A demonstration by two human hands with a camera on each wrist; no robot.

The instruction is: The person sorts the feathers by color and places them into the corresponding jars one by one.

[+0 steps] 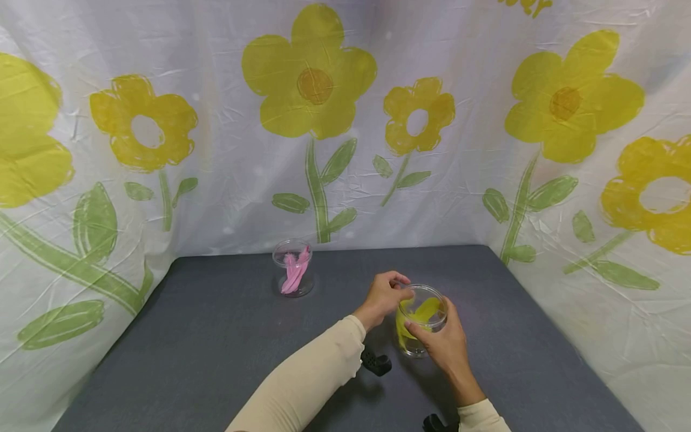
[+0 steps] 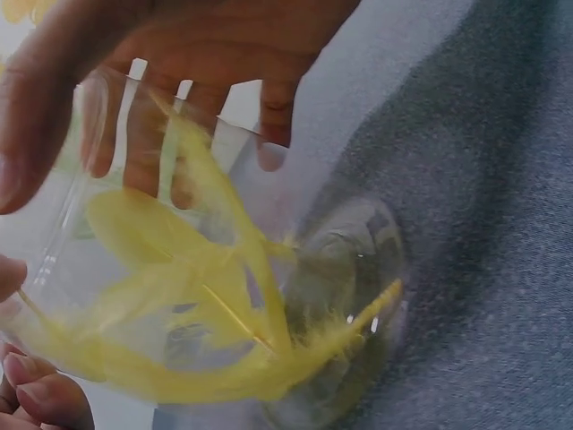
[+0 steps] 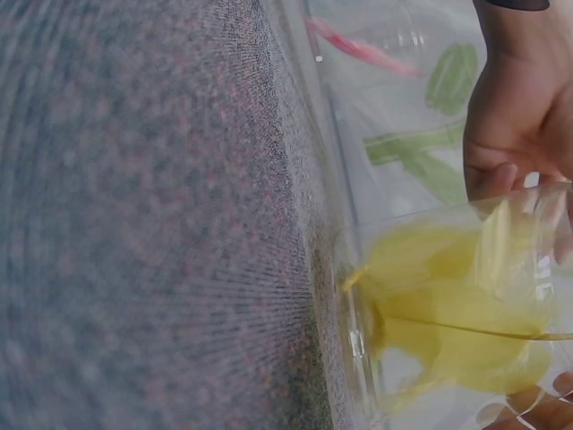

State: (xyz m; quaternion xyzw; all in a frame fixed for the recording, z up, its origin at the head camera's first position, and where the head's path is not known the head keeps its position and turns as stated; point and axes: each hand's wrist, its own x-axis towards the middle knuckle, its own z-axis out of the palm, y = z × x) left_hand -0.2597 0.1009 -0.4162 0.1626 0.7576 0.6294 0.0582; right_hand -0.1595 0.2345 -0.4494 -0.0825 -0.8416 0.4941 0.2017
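Note:
A clear plastic jar [image 1: 414, 348] with yellow feathers [image 2: 237, 296] inside stands on the dark table. From its near right side my right hand [image 1: 450, 339] grips the jar, thumb in front and fingers round behind. My left hand [image 1: 382, 300] holds the far left part of the rim between thumb and curled fingers. In the right wrist view the feathers [image 3: 439, 313] show through the wall, and one quill reaches toward the mouth. The left wrist view has the right hand's fingers behind the jar.
A second clear jar [image 1: 283, 270] with pink feathers [image 1: 294, 273] stands at the back left of the dark grey table [image 1: 216, 336]. A white curtain [image 1: 227, 198] printed with yellow flowers hangs round the table's back and sides. Black wrist devices [image 1: 376, 363] sit under both forearms.

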